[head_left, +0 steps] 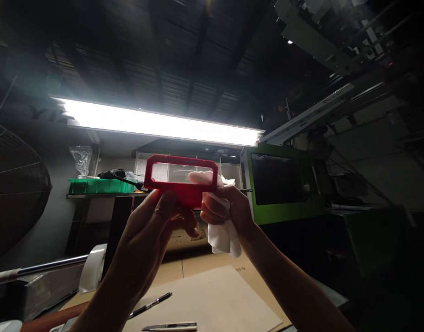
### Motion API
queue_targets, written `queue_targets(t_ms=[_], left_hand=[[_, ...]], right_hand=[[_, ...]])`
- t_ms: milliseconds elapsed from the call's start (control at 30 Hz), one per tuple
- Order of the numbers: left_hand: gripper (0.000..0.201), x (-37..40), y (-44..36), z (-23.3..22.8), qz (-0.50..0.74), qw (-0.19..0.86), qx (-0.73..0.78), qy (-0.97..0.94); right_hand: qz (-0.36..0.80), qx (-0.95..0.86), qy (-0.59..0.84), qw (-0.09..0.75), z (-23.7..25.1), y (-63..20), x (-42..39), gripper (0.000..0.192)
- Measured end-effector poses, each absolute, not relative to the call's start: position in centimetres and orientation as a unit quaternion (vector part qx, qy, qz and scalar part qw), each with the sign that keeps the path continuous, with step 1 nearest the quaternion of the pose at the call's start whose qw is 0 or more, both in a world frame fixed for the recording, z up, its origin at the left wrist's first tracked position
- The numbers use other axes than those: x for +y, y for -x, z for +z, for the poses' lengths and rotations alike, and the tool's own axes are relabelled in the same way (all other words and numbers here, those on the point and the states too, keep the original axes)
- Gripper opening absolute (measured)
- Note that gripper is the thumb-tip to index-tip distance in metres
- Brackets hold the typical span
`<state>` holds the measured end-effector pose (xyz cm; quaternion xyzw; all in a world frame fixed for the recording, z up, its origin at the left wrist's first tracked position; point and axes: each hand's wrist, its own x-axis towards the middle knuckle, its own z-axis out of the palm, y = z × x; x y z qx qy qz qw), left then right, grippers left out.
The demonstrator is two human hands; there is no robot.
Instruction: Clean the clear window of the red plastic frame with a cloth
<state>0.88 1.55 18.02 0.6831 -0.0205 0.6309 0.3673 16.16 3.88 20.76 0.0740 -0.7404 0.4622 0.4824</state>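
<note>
A red plastic frame with a clear window (181,178) is held up toward the bright tube light (160,124). My left hand (156,223) grips its lower edge from the left. My right hand (221,205) holds a white cloth (223,236), bunched in the fingers, with part of the cloth pressed behind the clear window at its right end. The cloth's loose end hangs down below my right hand.
Brown cardboard sheets (212,299) lie on the surface below, with a black pen (150,305) and a second pen-like tool (170,327). A green tray (97,186) sits on a shelf at left, a fan guard (14,184) far left, a green machine (281,184) at right.
</note>
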Motion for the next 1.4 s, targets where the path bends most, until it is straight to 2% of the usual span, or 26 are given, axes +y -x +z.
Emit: queue_targets(t_ms=[133,367,733,1067,1400], left_hand=[[0.02,1.5,-1.0,17.9,0.627,0.37,-0.012,-0.685],[0.019,1.6,-0.9,17.8,0.632,0.371,-0.008,-0.681],[0.019,2.0,-0.7,17.5,0.634,0.363,0.007,-0.683],[0.019,2.1,-0.5,17.4,0.645,0.359,-0.001,-0.675],[0.019,2.1,-0.4,17.4,0.646,0.357,0.003,-0.675]], right_hand=[[0.462,-0.748,-0.082,0.47,20.8,-16.3,3.8,0.033],[0.473,-0.695,-0.099,0.533,20.1,-16.1,4.4,0.012],[0.48,-0.729,-0.108,0.477,20.7,-15.8,4.4,0.022],[0.474,-0.672,-0.103,0.559,19.6,-16.0,4.9,0.012],[0.494,-0.686,-0.116,0.522,19.8,-15.2,4.8,0.02]])
